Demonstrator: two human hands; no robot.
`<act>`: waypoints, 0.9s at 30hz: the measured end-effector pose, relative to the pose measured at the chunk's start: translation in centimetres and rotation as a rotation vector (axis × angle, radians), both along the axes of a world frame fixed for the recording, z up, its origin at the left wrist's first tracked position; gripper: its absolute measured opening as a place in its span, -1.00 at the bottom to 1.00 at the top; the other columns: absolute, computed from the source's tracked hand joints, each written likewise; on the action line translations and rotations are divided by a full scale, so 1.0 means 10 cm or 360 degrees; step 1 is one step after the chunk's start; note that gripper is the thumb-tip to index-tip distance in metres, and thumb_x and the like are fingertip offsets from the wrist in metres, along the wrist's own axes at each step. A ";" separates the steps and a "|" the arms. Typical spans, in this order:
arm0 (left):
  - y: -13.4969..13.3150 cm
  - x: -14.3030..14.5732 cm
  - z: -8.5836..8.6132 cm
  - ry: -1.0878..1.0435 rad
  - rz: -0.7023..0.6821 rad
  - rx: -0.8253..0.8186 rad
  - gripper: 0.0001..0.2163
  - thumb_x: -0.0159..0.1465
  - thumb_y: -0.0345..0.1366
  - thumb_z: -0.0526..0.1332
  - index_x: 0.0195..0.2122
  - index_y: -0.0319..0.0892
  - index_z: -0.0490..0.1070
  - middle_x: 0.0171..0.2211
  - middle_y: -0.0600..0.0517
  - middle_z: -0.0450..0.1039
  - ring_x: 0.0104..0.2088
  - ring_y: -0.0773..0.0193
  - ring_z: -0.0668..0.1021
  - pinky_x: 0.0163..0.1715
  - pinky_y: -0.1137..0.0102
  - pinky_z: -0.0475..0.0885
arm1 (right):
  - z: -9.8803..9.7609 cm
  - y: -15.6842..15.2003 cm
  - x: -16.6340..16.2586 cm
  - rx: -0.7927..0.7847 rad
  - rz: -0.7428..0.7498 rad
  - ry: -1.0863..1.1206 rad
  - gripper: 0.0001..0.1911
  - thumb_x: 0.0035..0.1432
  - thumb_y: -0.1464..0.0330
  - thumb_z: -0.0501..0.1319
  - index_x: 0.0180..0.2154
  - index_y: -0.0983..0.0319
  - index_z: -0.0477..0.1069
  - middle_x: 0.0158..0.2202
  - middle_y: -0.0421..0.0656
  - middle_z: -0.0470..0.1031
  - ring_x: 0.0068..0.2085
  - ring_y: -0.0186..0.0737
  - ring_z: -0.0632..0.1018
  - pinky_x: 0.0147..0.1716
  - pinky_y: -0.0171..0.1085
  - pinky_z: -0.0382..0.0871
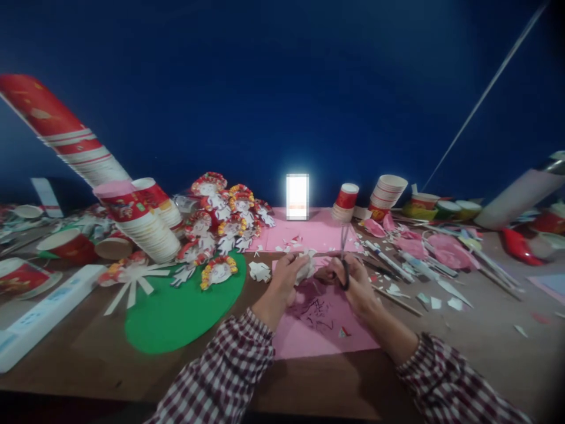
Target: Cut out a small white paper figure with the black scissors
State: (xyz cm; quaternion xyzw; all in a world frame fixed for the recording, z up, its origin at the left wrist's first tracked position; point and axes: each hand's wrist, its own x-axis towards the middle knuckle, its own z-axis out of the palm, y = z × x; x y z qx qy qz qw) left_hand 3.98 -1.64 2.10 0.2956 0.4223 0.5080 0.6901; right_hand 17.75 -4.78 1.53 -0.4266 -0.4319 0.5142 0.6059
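Note:
Between the fingers of my left hand [286, 277] is a small white paper cutout [305, 268], its shape partly covered by the fingers. My right hand [358, 288] grips a pair of dark-handled scissors [344, 265], the blades pointing up and away, a little right of the paper. Both hands are above a pink sheet [326, 341] with dark scribbled marks. Just left of my left hand lies another white paper cutout [260, 271] on the brown table.
Left stand stacked red-and-white paper cups [145, 224], a green oval sheet [185, 318], decorated paper figures [220, 218] and a long white box [48, 312]. A bright light [298, 197] glows at the back. Rightward lie pens [388, 259], pink scraps [450, 250] and paper bits.

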 end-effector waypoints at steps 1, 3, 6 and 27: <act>0.00 0.00 -0.01 0.0003 0.0001 -0.0005 -0.70 -0.13 -0.23 0.39 -0.40 -0.24 0.39 -0.60 0.08 0.40 -0.64 0.40 0.40 -0.66 0.50 0.26 | -0.01 0.00 -0.02 0.0012 0.0082 0.0023 -0.63 -0.02 0.16 0.33 -0.23 0.23 0.34 -0.57 -0.31 0.28 -0.54 -0.41 0.32 -0.55 -0.41 0.20; 0.01 0.00 -0.01 -0.0047 0.0022 0.0030 -0.71 -0.13 -0.27 0.39 -0.41 -0.25 0.39 -0.59 0.08 0.42 -0.62 0.40 0.42 -0.61 0.50 0.30 | -0.05 -0.01 -0.04 -0.0025 0.0185 0.0011 -0.63 -0.04 0.17 0.34 -0.25 0.23 0.34 -0.53 -0.28 0.32 -0.52 -0.40 0.33 -0.52 -0.39 0.22; 0.01 -0.01 0.00 -0.0096 0.0039 0.0056 -0.71 -0.16 -0.30 0.40 -0.43 -0.26 0.40 -0.57 0.07 0.44 -0.59 0.38 0.46 -0.55 0.48 0.34 | -0.10 -0.01 -0.05 -0.0075 0.0307 -0.0058 -0.63 -0.01 0.16 0.31 -0.22 0.23 0.34 -0.57 -0.31 0.28 -0.57 -0.42 0.27 -0.59 -0.40 0.12; -0.01 0.01 -0.01 -0.0037 -0.0022 0.0007 -0.70 -0.14 -0.26 0.40 -0.40 -0.26 0.41 -0.59 0.07 0.45 -0.62 0.37 0.46 -0.61 0.49 0.33 | -0.02 -0.09 -0.10 0.0067 0.0500 -0.0236 -0.66 0.04 0.12 0.26 -0.24 0.24 0.42 -0.49 -0.26 0.26 -0.50 -0.39 0.24 -0.53 -0.41 0.15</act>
